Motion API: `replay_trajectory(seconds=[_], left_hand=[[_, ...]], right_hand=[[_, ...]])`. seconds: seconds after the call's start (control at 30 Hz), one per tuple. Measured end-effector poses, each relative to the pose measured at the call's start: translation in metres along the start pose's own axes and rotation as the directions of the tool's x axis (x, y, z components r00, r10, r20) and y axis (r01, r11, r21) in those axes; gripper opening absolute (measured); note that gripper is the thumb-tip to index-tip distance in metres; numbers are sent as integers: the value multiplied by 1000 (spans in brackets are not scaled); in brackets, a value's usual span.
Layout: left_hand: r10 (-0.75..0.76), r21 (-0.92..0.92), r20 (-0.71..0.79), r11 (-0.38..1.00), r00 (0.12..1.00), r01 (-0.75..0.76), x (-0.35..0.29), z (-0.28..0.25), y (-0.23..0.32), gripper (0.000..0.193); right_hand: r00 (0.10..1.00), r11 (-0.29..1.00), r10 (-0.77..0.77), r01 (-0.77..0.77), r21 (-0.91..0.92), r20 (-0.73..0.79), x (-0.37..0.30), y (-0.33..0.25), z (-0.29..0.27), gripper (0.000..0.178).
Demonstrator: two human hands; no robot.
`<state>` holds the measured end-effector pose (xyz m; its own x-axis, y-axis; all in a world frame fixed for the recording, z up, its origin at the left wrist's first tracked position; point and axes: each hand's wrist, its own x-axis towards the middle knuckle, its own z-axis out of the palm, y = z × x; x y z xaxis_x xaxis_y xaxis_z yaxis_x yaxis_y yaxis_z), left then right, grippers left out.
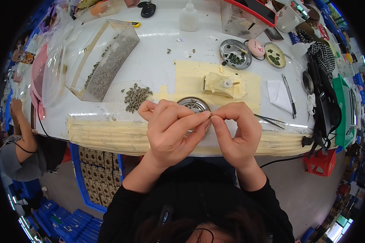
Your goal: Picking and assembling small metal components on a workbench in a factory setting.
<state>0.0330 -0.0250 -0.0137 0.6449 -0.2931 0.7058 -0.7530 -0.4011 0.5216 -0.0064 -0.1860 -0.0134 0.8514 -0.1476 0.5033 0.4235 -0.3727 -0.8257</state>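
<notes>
My left hand (170, 127) and my right hand (237, 129) meet over the front edge of the white table (158, 65). Their fingertips pinch one tiny part (210, 116) between them, too small to make out. Directly under the hands sits a small round metal dish (192, 104) with a few dark pieces in it. A loose pile of small grey-green parts (136, 97) lies just left of the dish. Tweezers (271, 120) rest on the table right of my right hand.
A clear rectangular tray (103, 60) of grey parts stands at the left. Behind are a white bottle (189, 18), two round tins (235, 54) with green pieces, a tape-wrapped block (221, 85) and a folded white paper (280, 95). Another person (22, 150) sits at far left.
</notes>
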Motion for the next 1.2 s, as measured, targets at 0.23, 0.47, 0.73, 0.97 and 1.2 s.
replay_trajectory(seconds=[0.23,0.47,0.73,0.97,1.2], left_hand=[[-12,3,-6,1000,1000,12,1,0,1,28],[-7,-17,-27,1000,1000,6,-1,3,-3,29],[-16,-75,-25,997,1000,15,-3,3,-6,30],[-17,-63,-19,998,1000,16,-2,1,-5,32],[-5,9,-14,1000,1000,5,-1,2,-2,31]], right_hand=[[998,992,-55,55,-117,-4,3,-5,0,9],[933,886,334,-359,295,131,-4,-2,-2,6],[891,819,392,-451,355,229,-4,0,-1,10],[842,675,424,-539,504,333,-2,-1,-4,12],[991,979,124,-130,155,46,-5,3,0,8]])
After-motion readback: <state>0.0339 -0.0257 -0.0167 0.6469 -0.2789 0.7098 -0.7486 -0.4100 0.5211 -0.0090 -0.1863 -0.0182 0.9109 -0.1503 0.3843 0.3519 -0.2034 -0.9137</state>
